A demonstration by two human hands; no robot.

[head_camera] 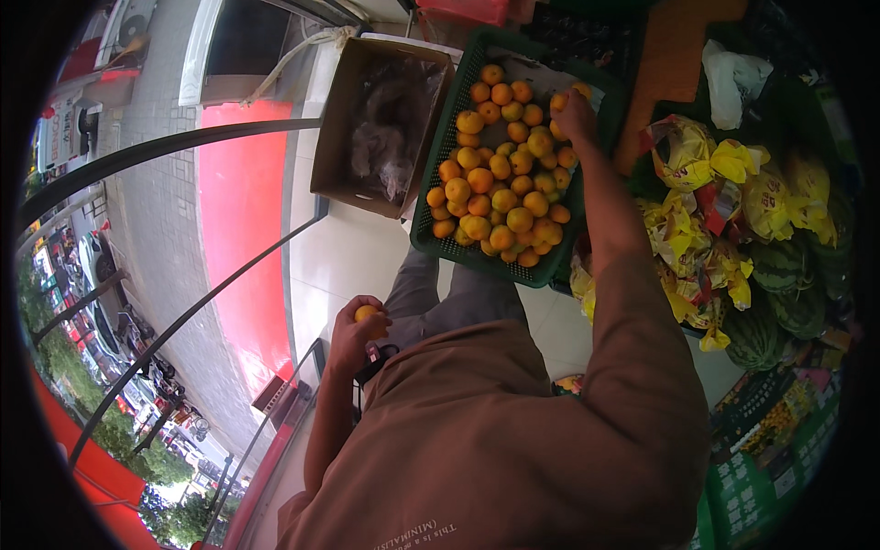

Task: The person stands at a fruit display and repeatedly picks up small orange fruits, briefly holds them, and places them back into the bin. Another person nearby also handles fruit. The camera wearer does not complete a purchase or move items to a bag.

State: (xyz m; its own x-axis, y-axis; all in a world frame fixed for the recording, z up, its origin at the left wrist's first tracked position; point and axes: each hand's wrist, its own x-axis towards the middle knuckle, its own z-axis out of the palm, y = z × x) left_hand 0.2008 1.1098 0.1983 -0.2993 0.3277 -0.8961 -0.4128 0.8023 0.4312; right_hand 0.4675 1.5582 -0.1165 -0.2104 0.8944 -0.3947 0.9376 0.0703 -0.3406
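A green plastic basket [505, 269] full of orange mandarins [500, 166] stands before me. The fruit is heaped towards the near side, and part of the basket's lining shows at the far end. Over the far right corner of the basket, my right hand [576, 115] has its fingers closed around a mandarin [559, 102]. My left hand [355, 328] hangs low beside my thigh, left of the basket, and grips another mandarin [366, 313]. Its fingers and thumb cover part of that fruit.
Left of the basket stands an open cardboard box [328, 137] with crumpled clear plastic inside. Yellow plastic-wrapped fruit packs [684, 227] are piled to the right, near several watermelons [753, 337]. A white plastic bag [734, 79] lies behind them. A glass front with dark frame bars [199, 309] borders the left.
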